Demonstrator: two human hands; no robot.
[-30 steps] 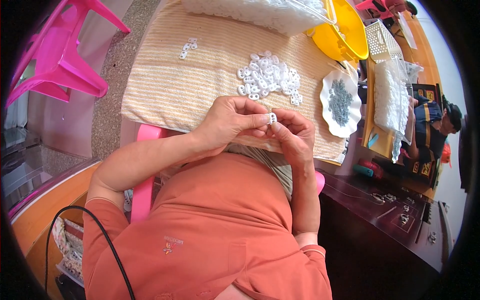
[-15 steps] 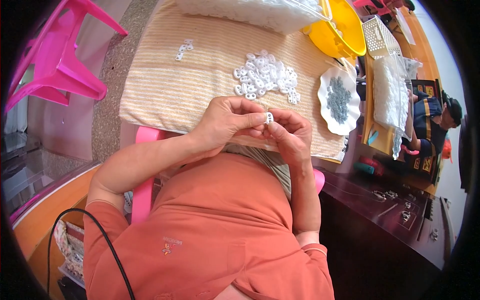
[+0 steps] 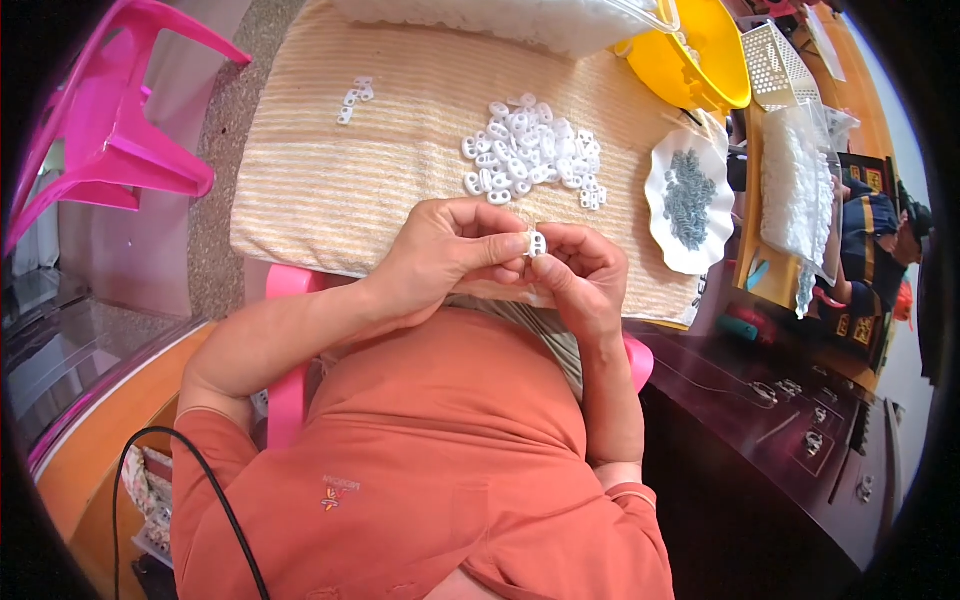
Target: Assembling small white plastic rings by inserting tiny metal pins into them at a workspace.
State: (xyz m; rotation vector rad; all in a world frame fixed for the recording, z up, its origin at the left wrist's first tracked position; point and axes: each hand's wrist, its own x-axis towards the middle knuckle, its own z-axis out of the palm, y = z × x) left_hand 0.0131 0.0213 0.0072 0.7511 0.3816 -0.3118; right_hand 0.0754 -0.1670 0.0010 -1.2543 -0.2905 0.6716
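Note:
Close to the table's near edge, my two hands meet over a small white plastic piece with two holes [image 3: 538,243]. My left hand [image 3: 445,250] pinches its left side between thumb and fingers. From the right, my right hand [image 3: 588,275] grips the same piece, thumb below and forefinger above. Just beyond lies a loose pile of white oval two-holed plastic pieces [image 3: 522,150], with a few squarer ones at its right edge. A scalloped white plate [image 3: 657,215] to the right carries many small grey pieces [image 3: 690,200]. A few flat white pieces [image 3: 348,100] lie at the far left.
A striped cloth [image 3: 300,190] covers the table. At the back stand a clear bin of white pieces [image 3: 500,25] and a yellow basin [image 3: 690,60]. Another clear bin [image 3: 795,190] sits on a side table, near a person [image 3: 870,240]. A pink chair [image 3: 130,140] stands left.
The whole view has shifted slightly. Both hands keep hold of the white piece, whose holed face now shows more plainly.

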